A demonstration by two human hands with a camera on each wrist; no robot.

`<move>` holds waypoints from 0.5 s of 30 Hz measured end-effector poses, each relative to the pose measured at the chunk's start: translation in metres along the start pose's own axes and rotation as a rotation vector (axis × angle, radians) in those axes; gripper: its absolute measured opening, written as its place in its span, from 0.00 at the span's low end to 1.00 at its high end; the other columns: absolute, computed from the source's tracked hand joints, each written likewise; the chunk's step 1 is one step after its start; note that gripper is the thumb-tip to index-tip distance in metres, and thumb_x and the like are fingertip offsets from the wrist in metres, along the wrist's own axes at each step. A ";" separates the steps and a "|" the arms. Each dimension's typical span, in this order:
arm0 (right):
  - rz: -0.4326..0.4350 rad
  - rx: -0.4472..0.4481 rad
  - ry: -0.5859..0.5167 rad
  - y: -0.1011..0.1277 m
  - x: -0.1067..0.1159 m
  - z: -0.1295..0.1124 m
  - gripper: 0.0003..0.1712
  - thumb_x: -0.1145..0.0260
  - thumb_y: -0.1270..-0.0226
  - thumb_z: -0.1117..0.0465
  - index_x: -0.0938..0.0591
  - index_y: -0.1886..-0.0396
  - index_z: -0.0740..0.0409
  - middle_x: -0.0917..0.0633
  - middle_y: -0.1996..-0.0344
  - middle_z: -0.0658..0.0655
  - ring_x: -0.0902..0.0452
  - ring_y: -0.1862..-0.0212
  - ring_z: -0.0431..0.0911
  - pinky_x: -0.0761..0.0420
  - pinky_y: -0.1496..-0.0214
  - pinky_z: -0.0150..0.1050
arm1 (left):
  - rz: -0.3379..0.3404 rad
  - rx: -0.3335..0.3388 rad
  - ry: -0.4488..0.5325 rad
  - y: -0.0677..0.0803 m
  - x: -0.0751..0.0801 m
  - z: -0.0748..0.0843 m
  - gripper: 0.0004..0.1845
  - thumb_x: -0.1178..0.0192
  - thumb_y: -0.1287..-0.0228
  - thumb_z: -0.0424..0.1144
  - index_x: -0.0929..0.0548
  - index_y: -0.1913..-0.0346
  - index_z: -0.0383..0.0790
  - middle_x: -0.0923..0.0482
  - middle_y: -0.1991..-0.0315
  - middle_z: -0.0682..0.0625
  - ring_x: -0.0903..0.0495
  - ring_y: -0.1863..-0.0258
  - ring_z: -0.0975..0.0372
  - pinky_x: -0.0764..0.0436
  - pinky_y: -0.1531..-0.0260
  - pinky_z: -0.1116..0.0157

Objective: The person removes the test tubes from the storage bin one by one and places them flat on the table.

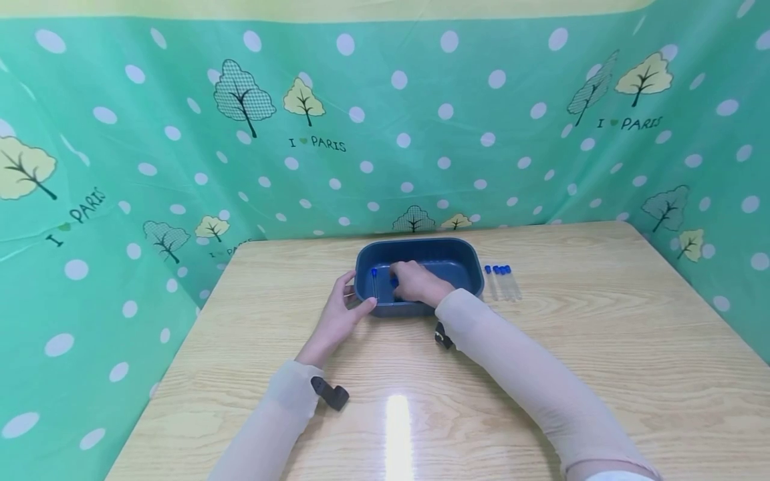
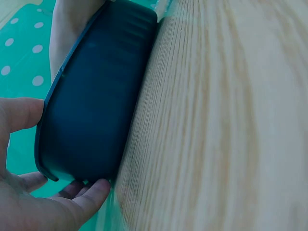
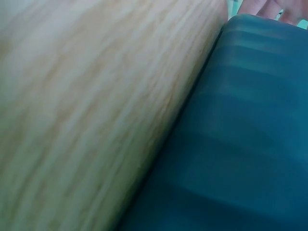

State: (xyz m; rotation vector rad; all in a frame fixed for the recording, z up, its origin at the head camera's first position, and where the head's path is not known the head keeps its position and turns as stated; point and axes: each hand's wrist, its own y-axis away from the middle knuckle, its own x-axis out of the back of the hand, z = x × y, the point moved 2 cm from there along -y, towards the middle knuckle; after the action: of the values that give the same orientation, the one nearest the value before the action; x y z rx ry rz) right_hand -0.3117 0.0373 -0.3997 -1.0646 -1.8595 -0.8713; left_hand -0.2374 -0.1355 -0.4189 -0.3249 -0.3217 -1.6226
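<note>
A dark blue plastic basin [image 1: 454, 272] stands on the table. My left hand [image 1: 337, 317] holds its left end, thumb at the near rim and fingers round the outer wall; the left wrist view shows the thumb on the rim and fingertips against the end. My right hand [image 1: 415, 282] reaches down inside the basin, its curled fingers round a blue-capped tube [image 1: 394, 282] that they mostly cover. To its left, a clear test tube [image 1: 375, 284] with a blue cap leans inside the basin. In the right wrist view the basin wall hides my right hand's fingers.
Several clear test tubes [image 1: 505, 284] with blue caps lie side by side on the table, just right of the basin. The wooden table [image 1: 240, 321] meets a green dotted curtain [image 1: 373, 120] at the back and sides.
</note>
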 end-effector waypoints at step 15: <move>0.006 0.002 -0.018 0.000 0.000 0.001 0.25 0.35 0.36 0.61 0.25 0.39 0.60 0.19 0.48 0.59 0.23 0.56 0.45 0.21 0.49 0.45 | -0.008 -0.025 0.011 0.000 0.001 -0.001 0.42 0.36 0.39 0.50 0.46 0.27 0.51 0.37 0.35 0.38 0.34 0.36 0.45 0.31 0.41 0.46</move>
State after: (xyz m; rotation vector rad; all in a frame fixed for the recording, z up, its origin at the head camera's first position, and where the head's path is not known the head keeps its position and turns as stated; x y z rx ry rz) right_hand -0.3119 0.0385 -0.4002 -1.0791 -1.8707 -0.8589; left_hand -0.2375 -0.1370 -0.4198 -0.3345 -0.2950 -1.6370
